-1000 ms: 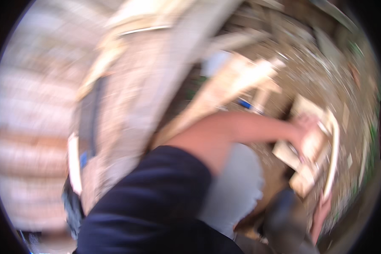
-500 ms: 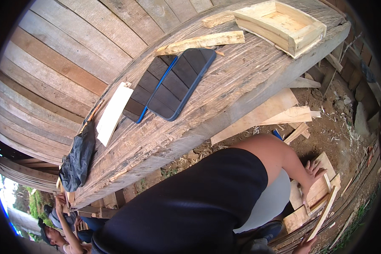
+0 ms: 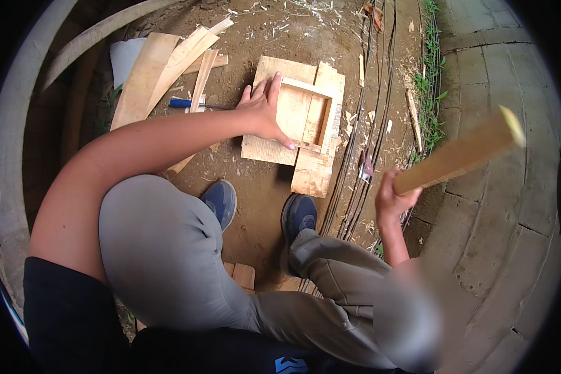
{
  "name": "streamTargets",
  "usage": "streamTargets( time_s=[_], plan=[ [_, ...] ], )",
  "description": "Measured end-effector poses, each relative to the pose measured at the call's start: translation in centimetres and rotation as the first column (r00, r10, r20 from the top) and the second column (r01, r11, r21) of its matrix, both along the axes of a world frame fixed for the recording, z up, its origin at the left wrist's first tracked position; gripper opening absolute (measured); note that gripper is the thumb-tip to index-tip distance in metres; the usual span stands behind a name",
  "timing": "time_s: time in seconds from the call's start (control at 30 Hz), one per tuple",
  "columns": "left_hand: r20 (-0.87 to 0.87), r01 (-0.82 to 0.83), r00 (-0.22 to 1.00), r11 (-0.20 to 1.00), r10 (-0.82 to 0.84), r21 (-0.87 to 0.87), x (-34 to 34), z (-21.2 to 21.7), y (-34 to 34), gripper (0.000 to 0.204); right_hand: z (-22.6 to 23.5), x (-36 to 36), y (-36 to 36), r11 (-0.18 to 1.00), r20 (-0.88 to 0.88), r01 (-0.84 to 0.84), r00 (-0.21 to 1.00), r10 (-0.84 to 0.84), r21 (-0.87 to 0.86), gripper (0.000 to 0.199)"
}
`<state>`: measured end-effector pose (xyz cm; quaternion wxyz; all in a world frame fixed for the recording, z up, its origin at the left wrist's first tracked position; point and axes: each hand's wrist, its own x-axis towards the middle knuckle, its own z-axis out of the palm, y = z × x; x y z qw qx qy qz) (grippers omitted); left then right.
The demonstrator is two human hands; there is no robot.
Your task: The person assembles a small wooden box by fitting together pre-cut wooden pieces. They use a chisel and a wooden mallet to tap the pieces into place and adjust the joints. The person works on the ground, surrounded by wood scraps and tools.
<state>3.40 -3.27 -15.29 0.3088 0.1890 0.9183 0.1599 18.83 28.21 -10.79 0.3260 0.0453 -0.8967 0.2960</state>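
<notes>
One wooden frame lies rightward of the left grip; they touch.

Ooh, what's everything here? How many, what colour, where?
wooden frame: 1, pale, centre
boards: at least 2, pale, under frame
wooden bar: 1, brown, right
tool: 1, blue-handled, left of frame
wood strips: several, pale, upper left
sheet: 1, pale grey, upper left
beams: at least 2, grey, left edge
soil: 1 stretch, brown, middle
shavings: many, pale, on soil
strands: several, dark, right of boards
plants: several, green, upper right
seamed surface: 1, grey, far right
shoes: 2, blue, below boards
trousers: 1 pair, grey, lower middle
sleeve: 1, black, lower left
left grip: 1, bare, on frame
right grip: 1, bare, around bar
</notes>
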Motion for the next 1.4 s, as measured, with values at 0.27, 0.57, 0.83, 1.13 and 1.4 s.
streamTargets(
  time_s=[0.27,0.57,0.83,1.13,1.4],
  plan=[
    [0.006,-0.006,1.0,1.0,0.006,-0.004,0.2,-0.6,-1.0,0.165,-1.0,-0.7,-0.4,0.97,0.463,0.234,0.854,-0.237,0.065,0.023],
    [0.015,0.0,1.0,0.999,0.001,-0.042,-0.6,-0.2,-0.8,0.164,-1.0,-0.9,-1.4,0.96,0.637,0.196,0.718,-0.28,0.201,0.023],
    [0.001,0.013,1.0,1.0,-0.013,-0.023,-1.4,-0.4,-0.4,0.163,-2.8,-0.2,0.4,0.957,0.692,0.133,0.666,-0.279,0.257,0.022],
    [-0.002,0.047,0.999,0.999,-0.047,-0.011,-0.6,-0.8,0.3,0.162,-1.6,1.9,-1.7,0.949,0.781,0.104,0.546,-0.304,0.297,0.039],
    [-0.314,0.1,0.949,0.973,-0.03,0.21,2.8,-1.4,-0.9,0.13,-0.5,2.6,-2.3,0.845,0.834,0.417,0.549,0.06,-0.335,0.041]
  ],
)
